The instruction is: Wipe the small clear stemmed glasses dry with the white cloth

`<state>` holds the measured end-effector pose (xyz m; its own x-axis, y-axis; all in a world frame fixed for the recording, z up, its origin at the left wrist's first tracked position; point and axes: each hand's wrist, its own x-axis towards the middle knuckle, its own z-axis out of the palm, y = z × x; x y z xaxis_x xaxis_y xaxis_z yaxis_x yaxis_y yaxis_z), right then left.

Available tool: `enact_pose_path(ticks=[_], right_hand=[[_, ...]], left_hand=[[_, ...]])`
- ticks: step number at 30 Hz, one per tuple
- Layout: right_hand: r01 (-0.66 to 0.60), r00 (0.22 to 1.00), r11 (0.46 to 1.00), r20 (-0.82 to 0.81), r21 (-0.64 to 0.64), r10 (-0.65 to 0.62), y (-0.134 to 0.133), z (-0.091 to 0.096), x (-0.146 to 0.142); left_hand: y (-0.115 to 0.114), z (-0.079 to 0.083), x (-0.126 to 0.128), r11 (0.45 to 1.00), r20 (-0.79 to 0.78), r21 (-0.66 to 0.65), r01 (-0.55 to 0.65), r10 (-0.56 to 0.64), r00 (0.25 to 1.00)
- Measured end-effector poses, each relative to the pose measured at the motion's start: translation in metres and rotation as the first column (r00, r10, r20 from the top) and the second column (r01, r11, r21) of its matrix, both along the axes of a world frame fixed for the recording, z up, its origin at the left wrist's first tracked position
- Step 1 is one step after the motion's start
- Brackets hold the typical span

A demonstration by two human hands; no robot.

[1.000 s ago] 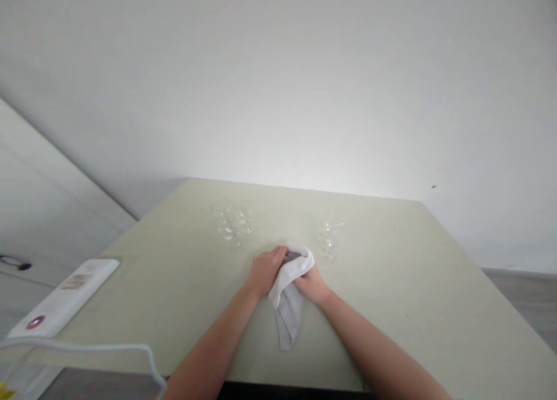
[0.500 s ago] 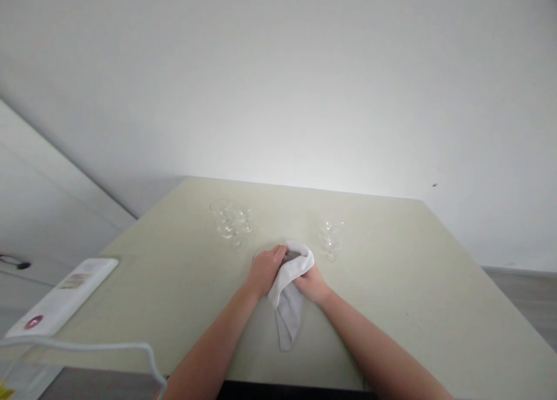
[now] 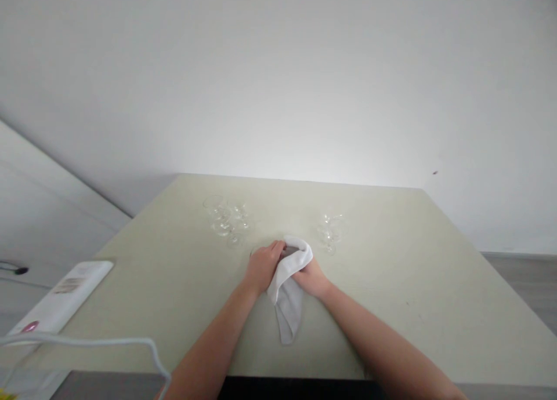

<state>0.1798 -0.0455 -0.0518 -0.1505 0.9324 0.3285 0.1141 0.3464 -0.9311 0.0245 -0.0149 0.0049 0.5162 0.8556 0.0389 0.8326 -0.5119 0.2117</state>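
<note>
1. Head view, the thing: a white cloth (image 3: 289, 284) is bunched between the two hands at the middle of the pale bench (image 3: 174, 272). Its upper part folds over a small dark object (image 3: 292, 251) that is mostly covered, so I cannot tell what it is. The loose tail of the cloth trails toward 6 o'clock and lies flat on the bench between the forearms.
2. Head view, left hand (image 3: 262, 266): it sits at 9 o'clock of the bundle, fingers curled in and clenched against the cloth and the covered object, knuckles up.
3. Head view, right hand (image 3: 311, 278): it sits at 3 o'clock of the bundle, grasping the cloth. The fabric drapes over its fingers, so only the back of the hand and the wrist show. The two hands press toward each other, with the cloth between them.
4. Head view, surroundings:
   - A cluster of clear glasses (image 3: 226, 220) stands at 10 o'clock of the left hand, near it but apart.
   - A smaller group of clear glasses (image 3: 331, 232) stands at 1 o'clock of the right hand, just beside the bundle.
   - A flat white device (image 3: 61, 295) lies at the bench's edge, well off at 9 o'clock.
   - A white cable (image 3: 108, 345) loops at 7 o'clock.
5. Against the earlier pictures:
   - The clasp of both hands on the cloth is the same.
   - Everything on the bench sits slightly higher and further left in the picture.
   - The cloth's tail ends a little nearer the hands.
</note>
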Motion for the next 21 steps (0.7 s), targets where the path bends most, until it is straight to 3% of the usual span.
enact_pose_path(ticks=[21], right_hand=[[-0.017,0.998,1.000,-0.063,0.010,0.017,-0.001,0.013,0.000]], left_hand=[[0.000,0.003,-0.001,0.999,-0.023,0.013,0.037,-0.037,0.999]])
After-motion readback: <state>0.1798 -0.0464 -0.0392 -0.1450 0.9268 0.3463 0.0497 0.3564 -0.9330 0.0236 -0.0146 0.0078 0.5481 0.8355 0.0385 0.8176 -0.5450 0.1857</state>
